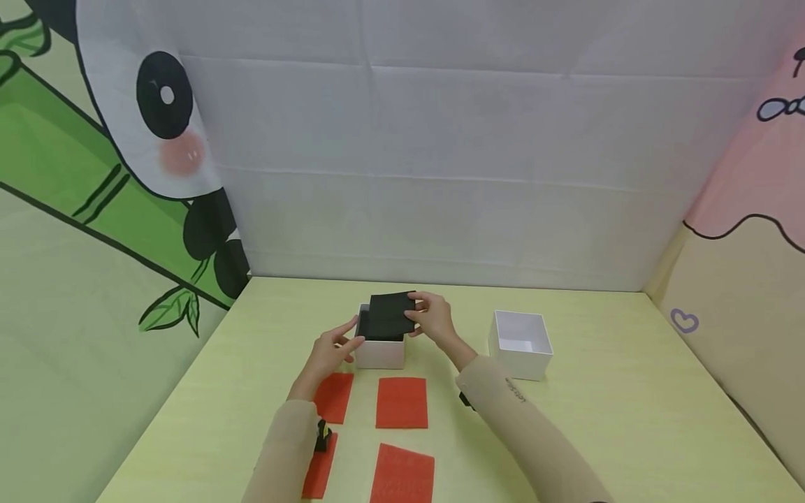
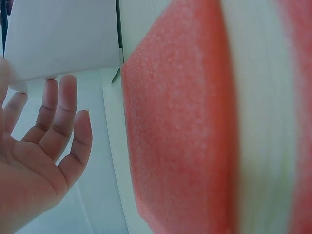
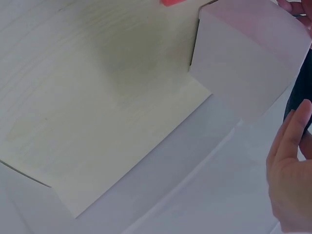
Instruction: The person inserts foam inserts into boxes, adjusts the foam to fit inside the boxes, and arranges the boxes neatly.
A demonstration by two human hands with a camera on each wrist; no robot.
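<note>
From the head view, the right hand (image 1: 434, 318) pinched a black foam pad (image 1: 391, 314) at its right edge, its grip closed on it, the pad lying tilted across the top of a white box (image 1: 380, 353). The left hand (image 1: 333, 349) rested against the box's left side with fingers straight, grip open. Only this view showed the empty white box (image 1: 520, 344) to the right and four red foam pads (image 1: 402, 402) on the yellow surface (image 1: 597, 419). The left wrist view showed the open palm (image 2: 44, 146) beside one red pad (image 2: 180, 136); the right wrist view caught the white box (image 3: 248, 53) and the fingers (image 3: 287, 165).
</note>
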